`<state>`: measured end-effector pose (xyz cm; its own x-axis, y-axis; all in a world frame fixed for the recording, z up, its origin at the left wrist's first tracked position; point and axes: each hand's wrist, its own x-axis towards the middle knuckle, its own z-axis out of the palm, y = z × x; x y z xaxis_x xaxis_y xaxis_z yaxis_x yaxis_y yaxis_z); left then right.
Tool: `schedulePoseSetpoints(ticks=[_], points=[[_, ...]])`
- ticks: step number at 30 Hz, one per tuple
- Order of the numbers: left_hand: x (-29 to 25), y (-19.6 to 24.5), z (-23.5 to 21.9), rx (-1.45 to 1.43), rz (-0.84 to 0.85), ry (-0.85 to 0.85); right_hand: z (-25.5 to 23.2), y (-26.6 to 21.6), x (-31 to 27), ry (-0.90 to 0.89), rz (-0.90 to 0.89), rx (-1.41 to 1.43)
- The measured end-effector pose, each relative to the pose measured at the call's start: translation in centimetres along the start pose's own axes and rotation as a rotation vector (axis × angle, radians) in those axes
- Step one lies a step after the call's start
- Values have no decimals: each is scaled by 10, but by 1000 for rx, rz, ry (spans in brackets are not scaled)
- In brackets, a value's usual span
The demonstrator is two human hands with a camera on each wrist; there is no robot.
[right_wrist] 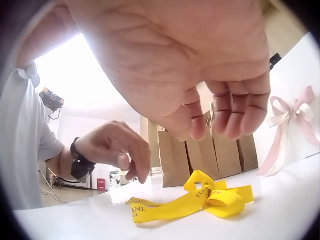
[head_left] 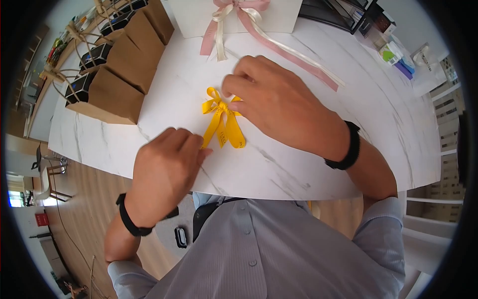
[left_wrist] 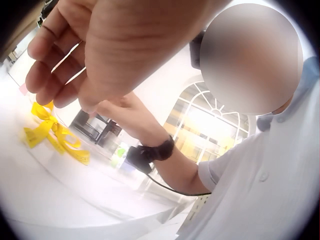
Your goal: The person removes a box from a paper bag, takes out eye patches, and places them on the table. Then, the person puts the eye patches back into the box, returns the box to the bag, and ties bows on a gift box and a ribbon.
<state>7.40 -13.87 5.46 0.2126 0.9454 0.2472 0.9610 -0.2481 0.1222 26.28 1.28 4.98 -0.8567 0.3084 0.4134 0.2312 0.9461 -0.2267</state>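
Observation:
A yellow ribbon bow (head_left: 222, 107) with dark printed lettering lies on the white marbled table, its tails pointing toward the person. Above its right loop hovers the right hand (head_left: 286, 102), fingers loosely bent; the right wrist view shows a gap between these fingertips and the ribbon (right_wrist: 205, 197). Close to the tip of the left tail is the left hand (head_left: 167, 167), also loosely bent. Nothing lies between its fingers (left_wrist: 42, 77) in the left wrist view, where the yellow bow (left_wrist: 50, 127) sits below them.
Several brown paper bags (head_left: 112, 92) with cord handles line the table's left side. At the back stands a white bag (head_left: 199, 20) with a pink and cream ribbon (head_left: 244, 12), whose long tails trail onto the table (head_left: 279, 174). A black tray (head_left: 333, 15) and small packages (head_left: 391, 52) are at the back right.

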Motion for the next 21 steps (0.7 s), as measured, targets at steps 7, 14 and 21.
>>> schedulePoseSetpoints(ticks=[7,14,21], points=[[40,-20,37,14,-95,-88,19,-16,-31,-243,-145,-71],[78,-25,72,102,21,25,14,15,-35,-89,-28,283],[83,-31,45,-62,167,-93,-13,42,-50,-22,287,590]])
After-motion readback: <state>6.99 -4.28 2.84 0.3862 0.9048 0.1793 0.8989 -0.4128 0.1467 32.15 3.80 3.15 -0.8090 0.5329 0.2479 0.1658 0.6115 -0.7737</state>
